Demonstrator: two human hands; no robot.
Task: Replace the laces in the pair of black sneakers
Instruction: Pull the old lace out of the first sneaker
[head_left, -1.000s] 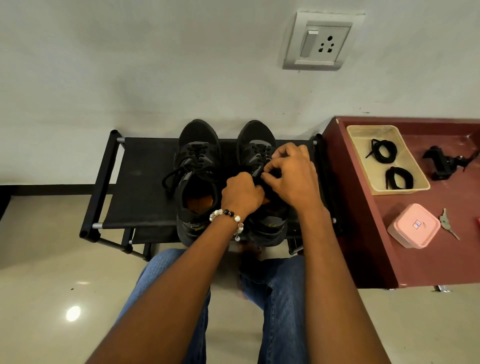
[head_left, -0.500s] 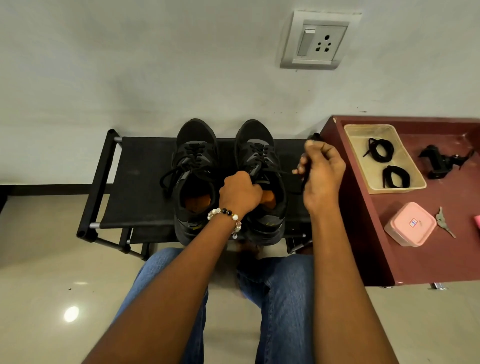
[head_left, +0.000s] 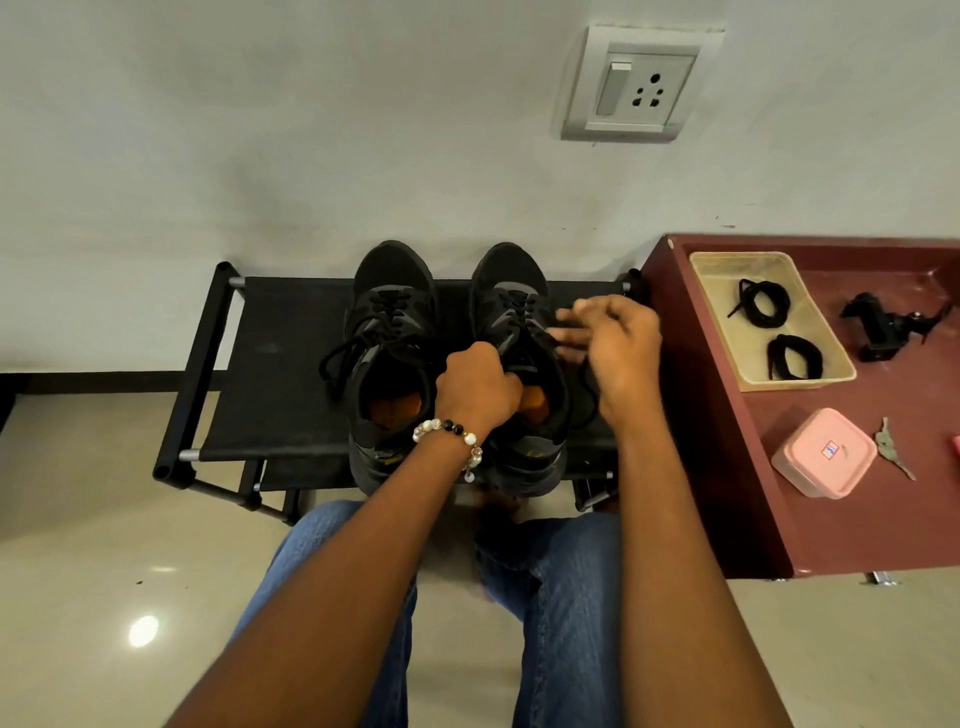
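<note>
Two black sneakers stand side by side on a black fabric shoe rack, toes to the wall. The left sneaker is laced, with loose loops hanging off its left side. My left hand grips the tongue and collar of the right sneaker. My right hand hovers at that shoe's right side, its blurred fingers stretched toward the laces. A loosened black lace hangs down beside the shoe under this hand. Two coiled black laces lie in a beige tray.
A maroon table stands at the right, against the rack. On it are the tray, a pink lidded box, a key and a black clamp. A wall socket is above. My knees in jeans are below the rack.
My right hand pulled a lace out to the right of the right sneaker, then moved back toward the shoe with its fingers stretched out. My left hand stayed on the shoe.
</note>
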